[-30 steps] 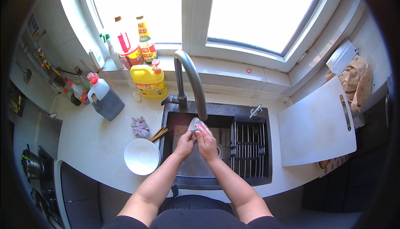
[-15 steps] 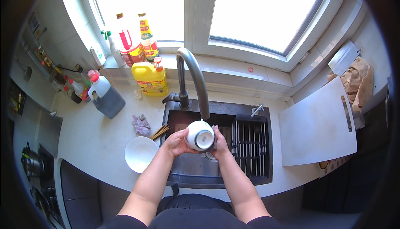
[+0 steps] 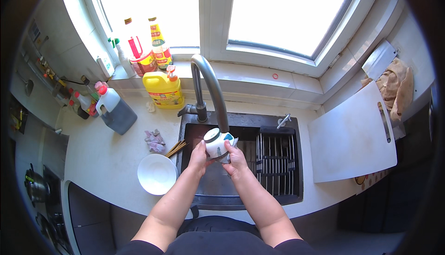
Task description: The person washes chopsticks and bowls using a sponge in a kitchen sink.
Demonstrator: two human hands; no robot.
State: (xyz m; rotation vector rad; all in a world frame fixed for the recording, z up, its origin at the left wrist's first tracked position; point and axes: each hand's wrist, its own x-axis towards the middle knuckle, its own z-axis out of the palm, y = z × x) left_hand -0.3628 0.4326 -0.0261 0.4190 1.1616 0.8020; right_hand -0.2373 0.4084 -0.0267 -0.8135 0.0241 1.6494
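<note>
Under the spout of the grey faucet (image 3: 214, 85), a white bowl (image 3: 218, 149) with a dark ring at its foot and blue-green leaf patterns is held tilted over the dark sink (image 3: 217, 201). My left hand (image 3: 198, 158) grips its left side. On the other side, my right hand (image 3: 236, 160) presses a grey cloth (image 3: 224, 159) against the bowl, thumb on the patterned wall. The bowl's inside faces away from view. Whether water is running I cannot tell.
Left of the sink sit a white bowl (image 3: 157, 174), chopsticks (image 3: 176, 148) and a crumpled purplish cloth (image 3: 154, 141). Behind stand a yellow jug (image 3: 163, 90) and a dark-filled jug (image 3: 117, 111). A drying rack (image 3: 276, 164) spans the sink's right; beyond it leans a white cutting board (image 3: 350, 136).
The bowl has been turned in my hands and raised slightly left, so its foot points up and away and the patterned side shows. My right hand has shifted onto its near side.
</note>
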